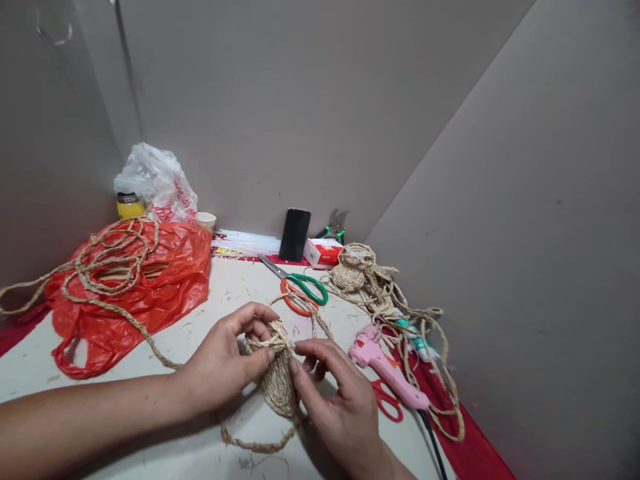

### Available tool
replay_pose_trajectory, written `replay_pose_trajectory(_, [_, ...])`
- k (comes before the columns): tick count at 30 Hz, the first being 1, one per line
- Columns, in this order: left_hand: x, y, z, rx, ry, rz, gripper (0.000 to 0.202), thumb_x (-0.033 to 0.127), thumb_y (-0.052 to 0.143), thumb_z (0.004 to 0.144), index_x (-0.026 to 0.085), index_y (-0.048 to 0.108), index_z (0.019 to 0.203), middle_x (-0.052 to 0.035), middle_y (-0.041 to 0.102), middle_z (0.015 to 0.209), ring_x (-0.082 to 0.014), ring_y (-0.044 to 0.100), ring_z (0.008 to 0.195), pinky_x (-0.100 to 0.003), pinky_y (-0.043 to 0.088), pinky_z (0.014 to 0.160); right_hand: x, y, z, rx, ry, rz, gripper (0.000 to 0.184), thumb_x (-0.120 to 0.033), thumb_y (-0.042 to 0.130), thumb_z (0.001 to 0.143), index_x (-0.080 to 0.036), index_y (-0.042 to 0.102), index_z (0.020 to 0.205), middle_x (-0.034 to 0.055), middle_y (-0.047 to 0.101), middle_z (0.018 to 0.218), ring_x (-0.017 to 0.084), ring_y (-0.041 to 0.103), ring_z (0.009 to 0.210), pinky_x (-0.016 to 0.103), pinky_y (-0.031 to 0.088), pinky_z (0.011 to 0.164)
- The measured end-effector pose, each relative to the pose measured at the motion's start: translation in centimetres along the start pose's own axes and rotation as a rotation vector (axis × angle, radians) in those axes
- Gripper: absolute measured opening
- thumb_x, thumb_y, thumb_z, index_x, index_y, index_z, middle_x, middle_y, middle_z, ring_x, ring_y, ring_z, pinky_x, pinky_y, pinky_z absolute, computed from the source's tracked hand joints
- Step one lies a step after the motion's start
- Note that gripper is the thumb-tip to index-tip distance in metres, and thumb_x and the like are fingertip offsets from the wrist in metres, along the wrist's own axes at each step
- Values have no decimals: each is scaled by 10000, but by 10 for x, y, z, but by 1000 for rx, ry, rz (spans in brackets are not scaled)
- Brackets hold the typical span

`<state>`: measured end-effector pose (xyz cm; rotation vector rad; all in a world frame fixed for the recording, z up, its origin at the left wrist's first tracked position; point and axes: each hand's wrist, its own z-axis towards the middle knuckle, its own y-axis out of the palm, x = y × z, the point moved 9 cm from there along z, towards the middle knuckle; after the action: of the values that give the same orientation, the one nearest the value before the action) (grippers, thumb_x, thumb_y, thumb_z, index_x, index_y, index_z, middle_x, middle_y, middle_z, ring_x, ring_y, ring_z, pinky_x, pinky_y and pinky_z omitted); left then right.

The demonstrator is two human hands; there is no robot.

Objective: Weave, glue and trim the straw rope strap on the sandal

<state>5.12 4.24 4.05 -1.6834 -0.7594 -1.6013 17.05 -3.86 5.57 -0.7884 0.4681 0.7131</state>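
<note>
A small straw piece (279,390), oval and made of braided rope laid in rows, hangs tilted between my hands above the table. My left hand (235,353) grips its upper left, thumb in front and fingers curled behind a looped strand at the top. On the other side, my right hand (335,387) has its thumb and index finger closed at the piece's upper right edge. Whether they pinch the edge or a thin strand there is hard to see. A braided straw rope (260,447) curves below the piece, and another strand lies behind it.
Green-and-orange-handled scissors (300,287) lie beyond my hands. On the right are a pink glue gun (387,367), red-handled scissors (387,402) and a tangle of straw braids (380,287). A red plastic bag (175,267) bears coiled rope at left. A phone (295,235) leans against the wall.
</note>
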Motion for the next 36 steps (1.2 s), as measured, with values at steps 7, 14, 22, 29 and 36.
replay_pose_trajectory(7, [4,2,-3,-6,14,2,304,194,641,732,195,540,1018,19,542,756,-140,513,741,-258,419,704,-6,1,2,-19,-17,-2,161,-112,555,862,-202,585,993,47,613,820,165,584,711,282,496,616])
replay_pose_trajectory(14, [0,1,-1,6,-10,-7,326,185,632,719,193,538,1031,28,525,754,-129,501,713,-253,415,676,8,1,-2,17,94,42,216,-136,580,840,-201,570,1047,18,619,792,130,585,639,237,501,576])
replay_pose_trajectory(22, [-13,-20,19,56,-50,-16,343,162,632,681,183,527,1007,61,515,674,-95,474,608,-226,393,594,26,-34,2,211,192,10,191,-222,597,851,-197,609,1040,51,667,854,162,629,734,250,519,620])
replay_pose_trajectory(29, [-40,-35,39,78,-99,70,308,215,595,705,174,499,995,82,496,561,-90,437,475,-215,324,487,33,-60,15,240,258,-19,167,-339,594,869,-194,667,910,36,657,770,170,612,665,271,491,586])
replay_pose_trajectory(36, [-28,-67,47,252,111,437,246,366,544,789,192,582,958,30,602,621,-153,540,566,-253,369,554,28,-54,33,-66,240,-163,427,-406,380,966,-180,667,745,29,614,622,162,588,575,264,454,553])
